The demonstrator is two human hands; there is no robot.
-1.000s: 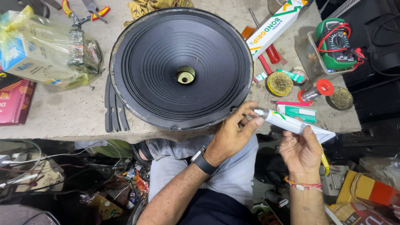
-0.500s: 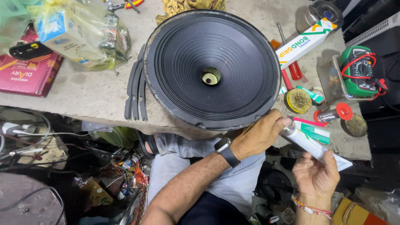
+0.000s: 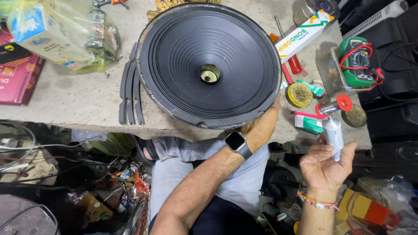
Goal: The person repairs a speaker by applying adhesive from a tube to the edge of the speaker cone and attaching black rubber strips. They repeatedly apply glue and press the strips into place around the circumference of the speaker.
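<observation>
A big black speaker cone (image 3: 209, 65) lies face up on the worn workbench (image 3: 69, 109), its near rim jutting over the bench edge. My left hand (image 3: 262, 125) is pressed against that near-right rim; its fingers are hidden under the speaker. A smartwatch (image 3: 238, 143) sits on that wrist. My right hand (image 3: 325, 167), with a beaded bracelet, holds a white glue tube (image 3: 334, 132) upright just off the bench's front right corner.
Black curved gasket strips (image 3: 129, 89) lie left of the speaker. A plastic bag of boxes (image 3: 65, 30) and a red book (image 3: 17, 74) are far left. A long glue carton (image 3: 305, 37), green multimeter (image 3: 359, 61), round tin (image 3: 299, 94) and red-capped can (image 3: 335, 105) crowd the right.
My left hand has left the tube's tip and moved up to the speaker's rim. My right hand has raised the tube upright. The view has shifted left.
</observation>
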